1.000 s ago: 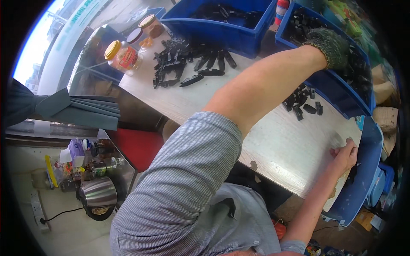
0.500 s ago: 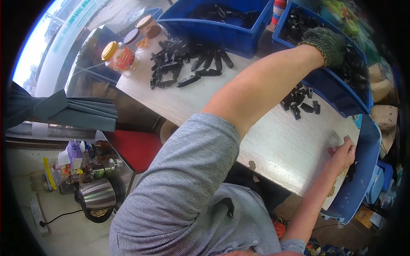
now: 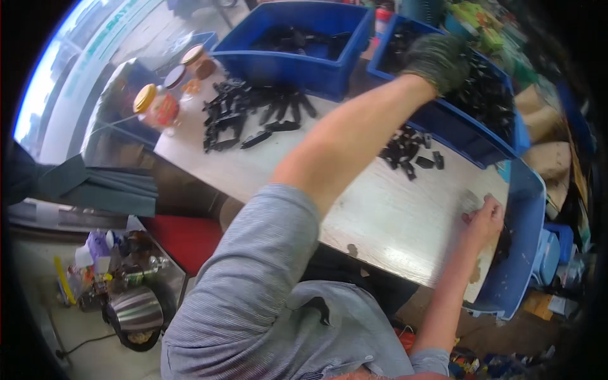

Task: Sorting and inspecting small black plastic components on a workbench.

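Observation:
My left hand (image 3: pixel 437 62), in a dark knitted glove, reaches across the table into the right blue bin (image 3: pixel 453 136), over a heap of small black plastic parts (image 3: pixel 484 95). Its fingers are hidden, so its grip does not show. My bare right hand (image 3: pixel 486 220) is closed near the table's right edge, fingers curled in; whatever they hold, if anything, is hidden. Between the hands, beside the bin, lies a loose group of short black parts (image 3: pixel 408 151). Longer black plastic pieces (image 3: pixel 237 117) lie spread at the far left of the table (image 3: pixel 380 215).
Another blue bin (image 3: pixel 285 69) with black pieces stands at the far edge. Lidded jars (image 3: pixel 158 107) line the far left corner. A larger blue tub (image 3: pixel 522 253) sits against the table's right side. A red seat (image 3: pixel 183 244) and a metal kettle (image 3: pixel 136 310) are at left.
The whole view has shifted, so the table and bins appear further left. My left hand remains over the right bin; my right hand remains closed near the table's right edge.

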{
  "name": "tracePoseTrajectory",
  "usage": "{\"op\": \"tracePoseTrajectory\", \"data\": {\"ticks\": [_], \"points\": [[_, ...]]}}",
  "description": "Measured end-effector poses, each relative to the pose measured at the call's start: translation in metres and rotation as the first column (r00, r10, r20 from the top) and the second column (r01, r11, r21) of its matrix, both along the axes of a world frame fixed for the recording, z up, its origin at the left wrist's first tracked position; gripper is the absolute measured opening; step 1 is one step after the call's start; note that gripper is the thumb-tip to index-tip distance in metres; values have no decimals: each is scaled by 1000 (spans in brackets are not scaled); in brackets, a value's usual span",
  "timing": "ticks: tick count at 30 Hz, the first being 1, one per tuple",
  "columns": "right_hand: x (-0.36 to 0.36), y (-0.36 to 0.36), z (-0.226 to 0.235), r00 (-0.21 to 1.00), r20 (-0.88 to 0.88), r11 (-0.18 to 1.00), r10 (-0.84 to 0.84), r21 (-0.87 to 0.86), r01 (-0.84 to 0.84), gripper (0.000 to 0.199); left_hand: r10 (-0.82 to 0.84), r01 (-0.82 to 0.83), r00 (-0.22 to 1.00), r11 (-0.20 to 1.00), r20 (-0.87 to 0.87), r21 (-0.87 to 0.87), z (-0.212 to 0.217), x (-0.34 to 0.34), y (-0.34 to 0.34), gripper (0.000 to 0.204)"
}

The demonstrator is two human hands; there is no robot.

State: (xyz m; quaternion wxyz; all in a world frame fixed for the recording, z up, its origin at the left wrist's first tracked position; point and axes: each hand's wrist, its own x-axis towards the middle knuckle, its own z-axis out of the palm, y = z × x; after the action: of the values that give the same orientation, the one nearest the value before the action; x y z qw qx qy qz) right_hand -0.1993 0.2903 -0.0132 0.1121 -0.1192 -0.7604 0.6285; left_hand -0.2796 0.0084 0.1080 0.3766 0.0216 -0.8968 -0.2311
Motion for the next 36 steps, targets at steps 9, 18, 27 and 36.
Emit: {"op": "tracePoseTrajectory", "data": {"ticks": [9,18,27,36], "points": [[4,-12,12,1000,1,998,-1,-69,1,19,-147,263,885,941,-442,213,7,51,6,25],[3,-11,10,1000,21,992,-4,-123,7,20,-324,357,913,929,-249,98,-77,128,27,35],[4,-10,8,1000,-1,994,9,-109,-9,18,-131,151,988,926,82,-347,-87,135,44,30],[8,-14,17,1000,-1,990,15,-138,-15,20,-202,194,979,942,-4,-276,-77,125,39,26]]}}
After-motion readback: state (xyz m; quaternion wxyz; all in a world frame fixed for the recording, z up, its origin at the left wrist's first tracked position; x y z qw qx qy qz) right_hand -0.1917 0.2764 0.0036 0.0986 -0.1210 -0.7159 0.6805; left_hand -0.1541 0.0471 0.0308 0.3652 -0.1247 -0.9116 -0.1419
